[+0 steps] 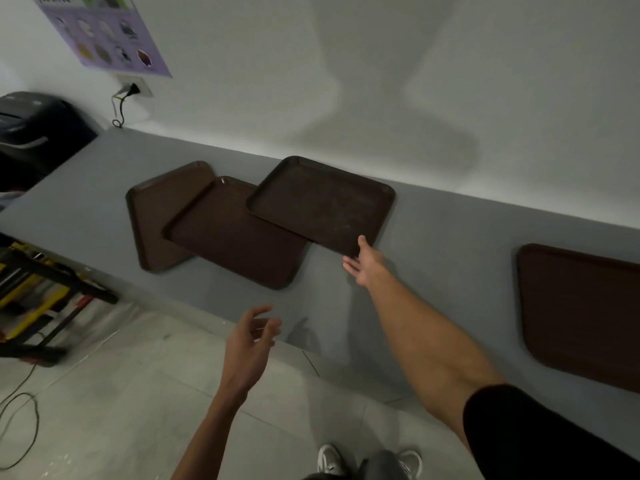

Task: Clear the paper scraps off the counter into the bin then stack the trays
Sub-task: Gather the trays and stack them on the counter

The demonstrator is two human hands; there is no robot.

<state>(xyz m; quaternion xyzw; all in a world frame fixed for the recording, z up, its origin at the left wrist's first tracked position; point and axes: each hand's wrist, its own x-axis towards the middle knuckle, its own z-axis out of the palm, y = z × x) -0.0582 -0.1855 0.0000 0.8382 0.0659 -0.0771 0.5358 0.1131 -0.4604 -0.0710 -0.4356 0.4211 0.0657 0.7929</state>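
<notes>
trays, four in number and all brown, lie flat on the grey counter.

nearest the camera: two grey shoes stand on the pale tiled floor. a black cable loops across the floor at the left.

left hand: raised over the near edge of the counter, fingers loosely curled, holding nothing, touching nothing.

right hand: arm extended, at the near corner of the top tray. the thumb lies over that corner's rim. the fingers are straight and spread just off the edge. no closed grip on the tray is visible.

tray positions:
- right tray: alone toward the right end of the counter, well apart from the others, partly cut off by the picture's edge.
- top tray: toward the back edge of the counter, its left corner resting on the middle tray.
- middle tray: turned at an angle, overlapping the left tray.
- left tray: lowest of the group, directly on the counter.

left of the counter, a dark rack with yellow parts stands on the floor; it is blurred.

at the far left end of the counter stands a black machine, also blurred. behind it, a cord runs up to an outlet on the white wall. a purple poster hangs above the outlet.
</notes>
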